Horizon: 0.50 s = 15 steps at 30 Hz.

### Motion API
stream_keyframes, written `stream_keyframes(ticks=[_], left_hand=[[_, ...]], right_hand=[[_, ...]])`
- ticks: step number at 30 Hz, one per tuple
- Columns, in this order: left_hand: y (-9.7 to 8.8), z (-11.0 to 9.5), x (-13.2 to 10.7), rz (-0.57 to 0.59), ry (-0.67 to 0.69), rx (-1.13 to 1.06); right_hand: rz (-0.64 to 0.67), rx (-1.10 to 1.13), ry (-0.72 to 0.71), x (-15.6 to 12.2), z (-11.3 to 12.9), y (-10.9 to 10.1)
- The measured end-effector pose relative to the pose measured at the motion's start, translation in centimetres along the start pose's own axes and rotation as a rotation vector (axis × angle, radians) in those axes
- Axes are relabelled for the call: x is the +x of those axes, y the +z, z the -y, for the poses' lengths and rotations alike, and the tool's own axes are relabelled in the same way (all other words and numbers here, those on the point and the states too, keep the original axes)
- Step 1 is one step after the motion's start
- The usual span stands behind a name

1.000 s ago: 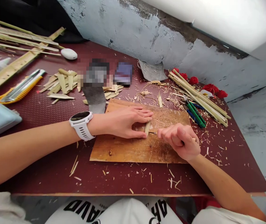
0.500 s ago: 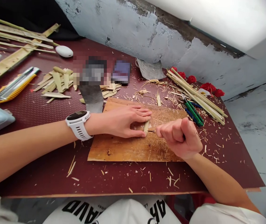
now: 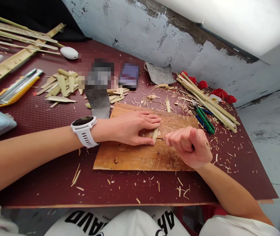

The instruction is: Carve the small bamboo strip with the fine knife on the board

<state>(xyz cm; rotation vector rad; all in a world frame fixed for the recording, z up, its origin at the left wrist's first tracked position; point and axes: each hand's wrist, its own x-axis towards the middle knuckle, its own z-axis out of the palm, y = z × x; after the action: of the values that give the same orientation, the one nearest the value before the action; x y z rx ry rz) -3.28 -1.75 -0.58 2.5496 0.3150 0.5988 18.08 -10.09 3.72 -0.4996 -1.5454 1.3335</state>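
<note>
My left hand, with a white watch at the wrist, presses a short bamboo strip down on a wooden board, fingers and thumb pinched round it. My right hand is closed in a fist on a small knife whose thin blade tip touches the strip's lower end. The knife's handle is hidden inside the fist.
The dark red table is strewn with shavings. Cut bamboo pieces, a yellow utility knife and long bamboo slats lie at the left. Bamboo sticks, green pens and red flowers lie at the right, by the wall.
My right fist has turned slightly at the wrist while the blade stays at the strip. My left hand has kept its hold. The view has shifted a little.
</note>
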Motion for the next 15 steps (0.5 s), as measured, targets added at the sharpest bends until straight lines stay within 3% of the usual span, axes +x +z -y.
stream_keyframes(ticks=[9,15], left_hand=[[-0.2,-0.2,-0.1,0.049,-0.050,0.011],[-0.5,-0.4,0.1,0.055,-0.063,-0.039]], right_hand=[[-0.009,0.031,0.113,-0.1,-0.1,-1.1],[-0.006,0.015,0.096,-0.1,0.0,-0.9]])
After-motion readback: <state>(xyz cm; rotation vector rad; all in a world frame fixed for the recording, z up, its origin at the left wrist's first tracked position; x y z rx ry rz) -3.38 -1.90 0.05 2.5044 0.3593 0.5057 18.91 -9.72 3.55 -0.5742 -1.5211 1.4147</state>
